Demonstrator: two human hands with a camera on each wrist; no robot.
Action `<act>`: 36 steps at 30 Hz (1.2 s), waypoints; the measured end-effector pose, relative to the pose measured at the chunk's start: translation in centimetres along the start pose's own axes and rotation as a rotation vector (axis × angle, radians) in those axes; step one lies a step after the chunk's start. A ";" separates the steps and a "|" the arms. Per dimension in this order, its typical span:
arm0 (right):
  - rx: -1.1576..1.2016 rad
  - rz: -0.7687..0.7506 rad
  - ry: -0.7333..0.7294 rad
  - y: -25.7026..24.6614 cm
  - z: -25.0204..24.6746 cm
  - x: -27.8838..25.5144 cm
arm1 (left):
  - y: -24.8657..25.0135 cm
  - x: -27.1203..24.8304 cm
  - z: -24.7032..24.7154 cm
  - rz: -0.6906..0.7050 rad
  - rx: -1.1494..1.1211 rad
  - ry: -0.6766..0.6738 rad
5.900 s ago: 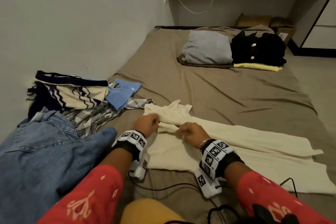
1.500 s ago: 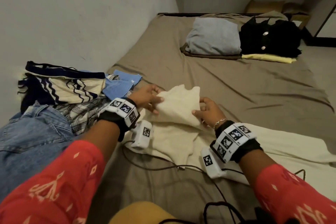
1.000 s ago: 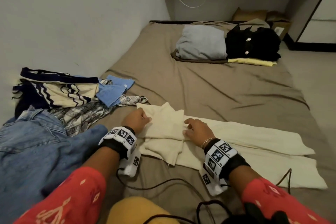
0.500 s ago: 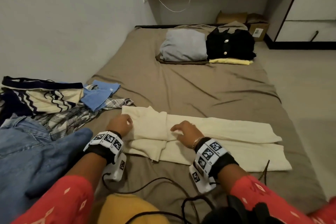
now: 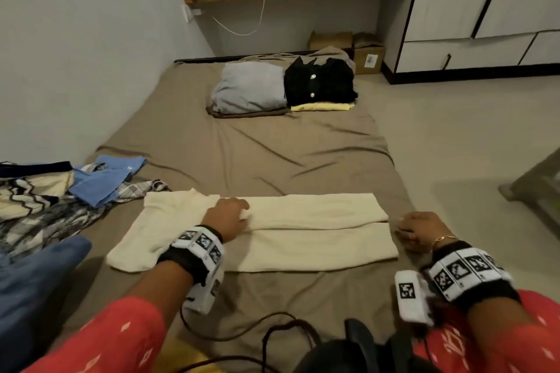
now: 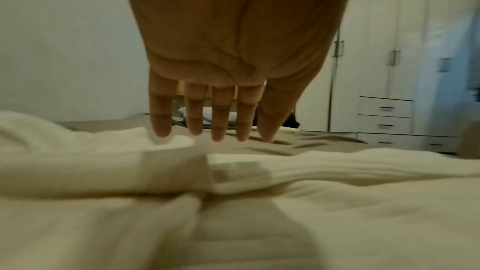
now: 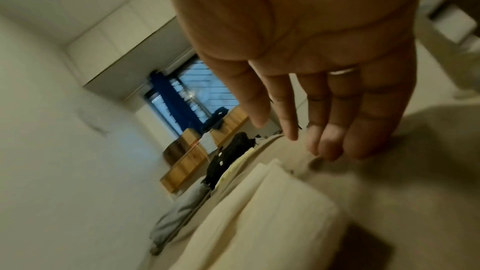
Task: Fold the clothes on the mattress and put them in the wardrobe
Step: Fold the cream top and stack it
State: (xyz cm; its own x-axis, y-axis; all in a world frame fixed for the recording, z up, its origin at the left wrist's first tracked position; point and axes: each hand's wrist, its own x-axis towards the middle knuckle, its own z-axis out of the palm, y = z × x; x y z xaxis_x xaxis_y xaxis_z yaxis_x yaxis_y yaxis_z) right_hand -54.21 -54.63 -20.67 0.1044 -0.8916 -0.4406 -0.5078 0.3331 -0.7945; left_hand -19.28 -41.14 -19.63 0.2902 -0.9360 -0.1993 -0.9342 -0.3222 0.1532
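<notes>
The worry we have from here is the next fold going crooked: if we lift the far end of the cream garment (image 5: pixel 266 230) with only our right hand (image 5: pixel 419 233), the two long panels, which lie side by side with a seam-like gap between them, may slide apart or bunch, and the already turned-in top near the left end could spring open once our left hand (image 5: pixel 227 218) stops pressing it. The soft, wrinkled brown mattress (image 5: pixel 272 154) gives little support, so creases may get folded in. The dangling wrist cables near our lap might also snag the near edge. Our left hand lies flat on the garment about a third of the way along, fingers straight and holding nothing; our right hand sits just beyond the garment's right end, fingers loosely bent over the sheet, gripping nothing as far as we can tell. The garment itself is pale cream, knit-looking, spread as a long rectangle across the near part of the mattress, beside the unfolded pile (image 5: pixel 60 191) at our left. The wardrobe (image 5: pixel 485 9) stands well apart, beyond the mattress.
</notes>
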 end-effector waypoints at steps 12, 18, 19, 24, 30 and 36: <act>-0.108 -0.072 -0.060 0.5 2.2 1.9 | 13.5 1.2 3.1 0.360 0.065 -0.010; -0.241 -0.082 -0.068 -0.3 2.4 1.4 | 10.5 0.3 3.2 0.204 0.050 0.067; -0.231 -0.068 -0.055 -0.5 2.4 1.5 | 10.3 0.1 3.4 0.206 0.013 0.115; 0.003 0.008 -0.136 -0.6 3.8 1.7 | 11.7 0.2 4.2 0.274 0.068 0.180; -0.004 -0.047 -0.022 -0.6 5.4 2.1 | 12.6 -0.6 5.6 0.163 0.010 -0.288; 0.104 -0.130 -0.063 -2.4 0.8 1.5 | 14.4 -0.6 5.5 0.214 -0.069 -0.281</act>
State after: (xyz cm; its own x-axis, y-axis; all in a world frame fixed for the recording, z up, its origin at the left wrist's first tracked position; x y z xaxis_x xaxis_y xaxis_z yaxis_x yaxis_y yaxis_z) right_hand -52.18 -56.58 -19.75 0.2184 -0.9094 -0.3539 -0.3955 0.2491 -0.8841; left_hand -34.04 -44.45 -22.65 0.0121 -0.9108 -0.4127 -0.9486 -0.1410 0.2833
